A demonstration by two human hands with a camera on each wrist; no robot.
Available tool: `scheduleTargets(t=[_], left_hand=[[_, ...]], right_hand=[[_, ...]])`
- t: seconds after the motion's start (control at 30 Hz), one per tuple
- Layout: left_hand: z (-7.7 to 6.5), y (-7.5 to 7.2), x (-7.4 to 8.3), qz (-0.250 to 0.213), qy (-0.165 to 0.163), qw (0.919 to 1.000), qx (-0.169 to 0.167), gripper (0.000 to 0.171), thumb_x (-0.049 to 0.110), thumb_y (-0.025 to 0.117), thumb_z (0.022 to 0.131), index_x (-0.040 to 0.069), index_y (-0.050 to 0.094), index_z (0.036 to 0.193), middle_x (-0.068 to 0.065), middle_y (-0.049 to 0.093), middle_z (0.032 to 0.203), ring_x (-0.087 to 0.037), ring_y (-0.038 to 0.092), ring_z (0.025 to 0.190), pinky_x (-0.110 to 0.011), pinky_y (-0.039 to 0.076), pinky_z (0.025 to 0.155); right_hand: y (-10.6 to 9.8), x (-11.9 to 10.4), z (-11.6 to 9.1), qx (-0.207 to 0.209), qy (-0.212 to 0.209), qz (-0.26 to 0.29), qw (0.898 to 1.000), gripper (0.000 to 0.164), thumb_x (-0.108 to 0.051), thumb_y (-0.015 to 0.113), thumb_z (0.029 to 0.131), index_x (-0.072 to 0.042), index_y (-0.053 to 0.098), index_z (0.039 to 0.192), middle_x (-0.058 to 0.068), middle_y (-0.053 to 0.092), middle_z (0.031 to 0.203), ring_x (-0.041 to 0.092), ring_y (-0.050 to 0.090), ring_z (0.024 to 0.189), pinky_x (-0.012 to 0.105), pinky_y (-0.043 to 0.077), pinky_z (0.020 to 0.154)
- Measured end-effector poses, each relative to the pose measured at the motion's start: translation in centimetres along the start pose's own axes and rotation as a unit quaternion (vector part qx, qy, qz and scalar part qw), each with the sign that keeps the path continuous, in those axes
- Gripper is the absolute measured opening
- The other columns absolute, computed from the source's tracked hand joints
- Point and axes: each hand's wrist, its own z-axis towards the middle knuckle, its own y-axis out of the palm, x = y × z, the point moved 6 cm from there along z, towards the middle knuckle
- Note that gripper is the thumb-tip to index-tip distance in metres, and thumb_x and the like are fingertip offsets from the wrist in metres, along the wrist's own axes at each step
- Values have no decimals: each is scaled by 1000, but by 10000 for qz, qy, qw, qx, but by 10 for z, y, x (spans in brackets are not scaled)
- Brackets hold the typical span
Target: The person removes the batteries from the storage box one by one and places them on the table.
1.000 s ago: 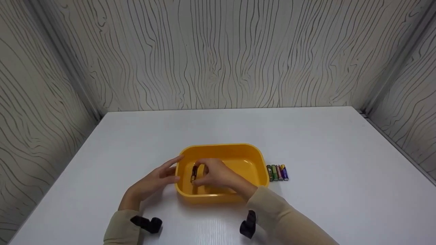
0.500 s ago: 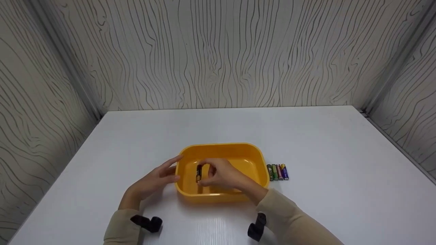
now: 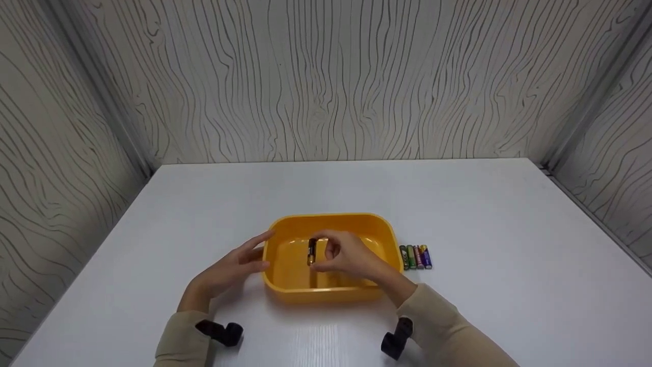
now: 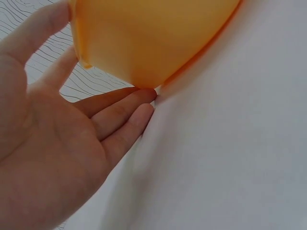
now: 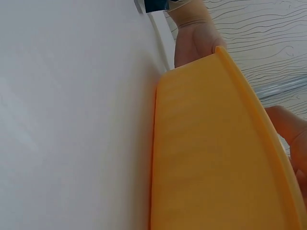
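Observation:
A yellow plastic bin (image 3: 331, 294) stands on the white table. My right hand (image 3: 351, 257) reaches over its front rim and pinches a black battery with a copper-coloured end (image 3: 311, 252) between thumb and index finger, within the bin's outline. In the right wrist view the bin's wall hides most of that hand (image 5: 300, 153), and the battery is out of sight. At the bin's left side, my left hand (image 3: 232, 270) rests with extended, spread fingers at the rim. The left wrist view shows several of its fingertips (image 4: 146, 112) low by the bin's base.
Several batteries (image 3: 411, 257) in green, pink and purple lie side by side just right of the bin. Wood-grain patterned panels (image 3: 326, 81) enclose the white table (image 3: 484, 214) at the back and sides.
My right hand has moved right inside the bin, carrying the battery from near the left wall toward the middle. The left hand keeps its place at the bin's left side.

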Motion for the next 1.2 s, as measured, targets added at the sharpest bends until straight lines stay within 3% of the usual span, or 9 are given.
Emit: scheduleTargets(t=[0.4,0.87,1.2], left_hand=[[2,0,1,-198,173,9996,-130,67,29,59,95,30,24,153,-16,32,158,-36,30,147,-66,10,120],[2,1,1,-183,143,9997,-116,65,28,59,96,31,26,152,-13,32,159,-36,29,148,-66,8,119],[3,0,0,-284,53,9995,-87,67,27,59,95,31,26,153,-12,26,161,-35,24,150,-64,9,120]], right_hand=[[-15,5,-6,321,-127,197,9992,58,-23,79,80,1,57,128,-2,51,71,8,44,64,13,39,56],[-32,15,-18,339,-99,349,9988,60,-22,76,82,3,53,131,-2,51,74,6,45,65,13,40,57],[-52,20,-34,485,-173,72,9986,60,-27,76,82,0,54,131,-3,52,73,1,44,61,14,39,56]])
